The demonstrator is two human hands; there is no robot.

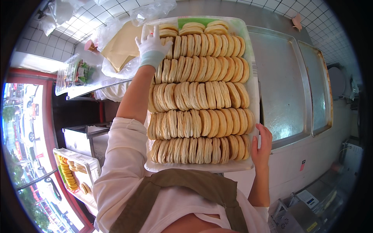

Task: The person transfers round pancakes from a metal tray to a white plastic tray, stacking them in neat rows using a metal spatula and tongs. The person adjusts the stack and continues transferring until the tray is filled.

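A large white tray (201, 167) lies before me, full of round, flat, layered pastries (191, 96) standing on edge in several rows. At its far end, a few pastries (192, 28) lie flat by a green patch of liner. My left hand (153, 45), in a white glove with a pale blue cuff, is at the tray's far left corner with its fingers spread, over the ends of the rows. My bare right hand (262, 145) is at the tray's right rim, thumb and fingertips against the edge; whether it grips the rim is hard to see.
Metal baking trays (279, 87) (314, 90) lie on the right. Brown paper (121, 43) and clear plastic bags (151, 11) are at the far left. A smaller crate (94, 169) of pastries stands lower left by the window, near a metal box (77, 141).
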